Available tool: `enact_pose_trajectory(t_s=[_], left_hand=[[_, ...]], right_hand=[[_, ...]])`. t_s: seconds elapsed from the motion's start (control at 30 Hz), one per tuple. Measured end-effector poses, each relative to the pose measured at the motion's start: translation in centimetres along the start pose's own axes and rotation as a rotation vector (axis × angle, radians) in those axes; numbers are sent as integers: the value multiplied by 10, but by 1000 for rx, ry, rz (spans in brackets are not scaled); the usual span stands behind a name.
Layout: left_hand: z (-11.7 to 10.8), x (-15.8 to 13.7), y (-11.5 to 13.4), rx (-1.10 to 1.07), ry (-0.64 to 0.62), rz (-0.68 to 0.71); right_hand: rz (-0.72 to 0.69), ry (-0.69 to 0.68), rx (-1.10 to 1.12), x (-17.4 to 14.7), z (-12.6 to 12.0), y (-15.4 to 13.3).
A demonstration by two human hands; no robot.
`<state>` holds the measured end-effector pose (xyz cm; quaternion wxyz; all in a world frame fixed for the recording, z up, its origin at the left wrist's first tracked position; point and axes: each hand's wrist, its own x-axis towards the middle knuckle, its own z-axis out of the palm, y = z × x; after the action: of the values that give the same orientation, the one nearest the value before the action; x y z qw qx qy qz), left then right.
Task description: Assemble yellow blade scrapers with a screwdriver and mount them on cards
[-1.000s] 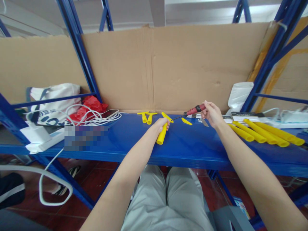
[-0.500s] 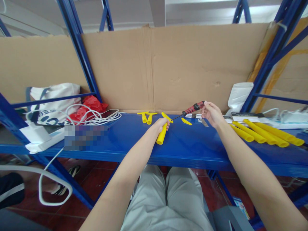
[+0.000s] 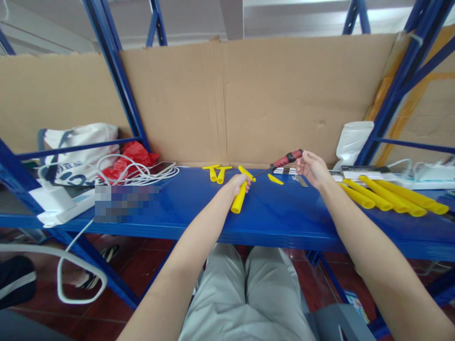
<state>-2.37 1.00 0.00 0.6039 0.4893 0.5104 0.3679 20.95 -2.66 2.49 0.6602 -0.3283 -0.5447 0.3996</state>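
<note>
My left hand (image 3: 242,183) is wrapped round the tube of a yellow T-shaped scraper handle (image 3: 238,203), whose crosspiece shows beyond my fingers. A screwdriver (image 3: 284,160) with a red and black grip slants down to the left, its shaft reaching the head of that handle. At the grip's end, my right hand (image 3: 313,166) pinches it with the fingertips. Where exactly the screwdriver tip sits is too small to tell. A loose yellow end piece (image 3: 275,179) lies beside it, near tiny screws (image 3: 295,178) and a flat metal blade (image 3: 302,181).
Two yellow T-shaped pieces (image 3: 221,174) lie at the back of the blue shelf (image 3: 199,203). Several yellow tubes (image 3: 398,199) are on the right. White cables (image 3: 142,173), a power strip (image 3: 67,212) and a red bag (image 3: 133,156) are on the left. A cardboard sheet (image 3: 270,99) stands behind.
The screwdriver and my right hand have shifted very slightly. My left hand keeps the same hold on the yellow handle.
</note>
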Motion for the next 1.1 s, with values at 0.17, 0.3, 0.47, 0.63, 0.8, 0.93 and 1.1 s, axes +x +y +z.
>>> enact_pose_trajectory(t_s=[0.17, 0.3, 0.47, 0.63, 0.8, 0.93, 1.1], left_hand=[[0, -1, 0, 12, 2, -2], [1, -2, 1, 6, -2, -8], [1, -2, 1, 1, 5, 1], [1, -3, 1, -5, -2, 0], [1, -5, 1, -6, 1, -5], [1, -7, 1, -2, -4, -5], [2, -6, 1, -8, 2, -8]], right_hand=[[10, -10, 19, 0, -1, 0], [11, 51, 43, 0, -1, 0], [26, 67, 38, 0, 1, 0], [13, 52, 17, -1, 3, -1], [47, 48, 41, -3, 4, -3], [43, 39, 31, -2, 3, -3], [11, 36, 15, -1, 2, -2]])
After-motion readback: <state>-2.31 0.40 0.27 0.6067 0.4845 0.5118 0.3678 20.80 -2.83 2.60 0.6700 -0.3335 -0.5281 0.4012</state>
